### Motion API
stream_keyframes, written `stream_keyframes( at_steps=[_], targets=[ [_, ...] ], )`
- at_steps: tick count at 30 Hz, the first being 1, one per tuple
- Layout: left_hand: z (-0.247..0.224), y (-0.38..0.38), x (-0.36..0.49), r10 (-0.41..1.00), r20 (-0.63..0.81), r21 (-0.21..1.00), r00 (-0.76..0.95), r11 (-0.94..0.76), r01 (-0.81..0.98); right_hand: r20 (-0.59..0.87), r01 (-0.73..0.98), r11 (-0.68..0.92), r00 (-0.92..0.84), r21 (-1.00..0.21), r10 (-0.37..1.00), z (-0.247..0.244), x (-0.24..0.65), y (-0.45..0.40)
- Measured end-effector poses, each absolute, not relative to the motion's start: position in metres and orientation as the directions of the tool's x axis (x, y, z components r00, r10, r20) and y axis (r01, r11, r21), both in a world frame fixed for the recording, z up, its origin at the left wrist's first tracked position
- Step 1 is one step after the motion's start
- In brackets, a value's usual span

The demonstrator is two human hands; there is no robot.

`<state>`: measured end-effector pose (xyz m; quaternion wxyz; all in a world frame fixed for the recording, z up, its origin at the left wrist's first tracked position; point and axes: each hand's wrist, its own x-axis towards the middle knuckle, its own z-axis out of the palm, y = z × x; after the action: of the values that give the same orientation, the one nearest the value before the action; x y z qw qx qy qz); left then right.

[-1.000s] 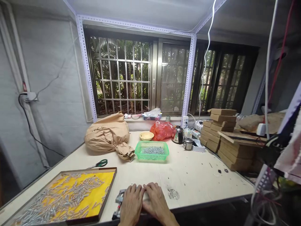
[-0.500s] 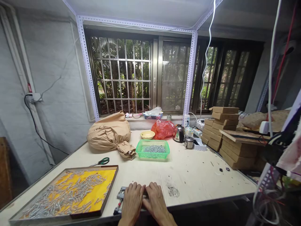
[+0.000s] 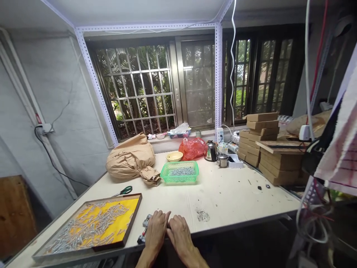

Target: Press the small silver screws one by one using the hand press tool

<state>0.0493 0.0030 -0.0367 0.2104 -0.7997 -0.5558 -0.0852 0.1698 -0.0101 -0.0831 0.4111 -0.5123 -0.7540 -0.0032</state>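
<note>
Both hands rest side by side at the table's front edge, backs up and fingers curled. My left hand lies over a metal tool with a red and black part, which sticks out on its left side. My right hand is close beside it, thumbs nearly touching. What lies beneath the curled fingers of either hand is hidden. Left of the hands is a shallow tray with a yellow lining and many small silver metal pieces. Farther back, a green basket holds more small metal pieces.
Green-handled scissors lie behind the tray. Along the back stand a brown paper bag, a yellow bowl, a red plastic bag, a kettle and a metal pot. Cardboard boxes are stacked at right.
The camera view has turned and tilted slightly, shifting the scene. Both hands stay at the table edge, with their fingers curled a little more.
</note>
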Motion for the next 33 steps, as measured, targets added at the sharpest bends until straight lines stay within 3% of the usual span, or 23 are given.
stream_keyframes(
  at_steps=[6, 12, 15, 33],
  targets=[
    [-0.036, 0.005, 0.052, 0.863, 0.358, -0.235, 0.356, -0.285, 0.929, 0.597, 0.759, 0.474, -0.142, -0.447, 0.790, -0.074, 0.175, -0.014],
    [-0.036, -0.008, 0.064, 0.911, 0.356, 0.050, 0.208, -0.241, 0.969, 0.573, 0.753, 0.490, -0.185, -0.439, 0.798, -0.074, 0.185, -0.024],
    [-0.041, -0.008, 0.064, 0.903, 0.403, 0.118, 0.151, -0.215, 0.969, 0.597, 0.731, 0.545, -0.237, -0.410, 0.767, -0.086, 0.187, -0.017],
    [-0.052, -0.009, 0.061, 0.899, 0.425, 0.162, 0.107, -0.192, 0.968, 0.634, 0.754, 0.572, -0.276, -0.324, 0.723, -0.094, 0.190, -0.018]
  ],
)
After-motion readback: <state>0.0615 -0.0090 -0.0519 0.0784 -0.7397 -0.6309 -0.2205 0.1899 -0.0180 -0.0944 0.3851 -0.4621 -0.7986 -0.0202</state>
